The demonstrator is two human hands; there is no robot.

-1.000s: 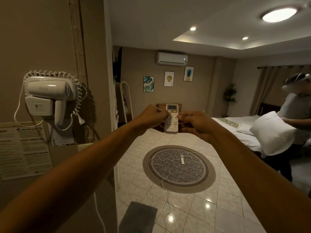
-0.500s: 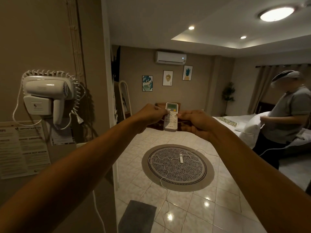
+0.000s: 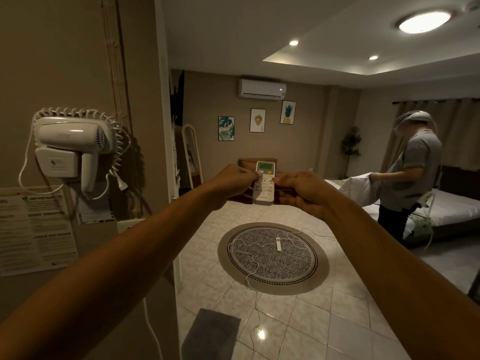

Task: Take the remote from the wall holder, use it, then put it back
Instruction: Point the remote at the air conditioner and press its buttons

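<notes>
We pinch the white remote (image 3: pixel 264 184) upright between left hand (image 3: pixel 235 181) and right hand (image 3: pixel 302 189), fingertips covering some buttons, button labels too small to read, air conditioner (image 3: pixel 262 89) ahead

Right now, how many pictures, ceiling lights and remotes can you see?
Framed pictures on the far wall: 3, a leaf print, a yellow fruit print, a pineapple print
Lit ceiling lights: 3, one large round, two small recessed
White remote held in both hands: 1
Total: 7
</notes>
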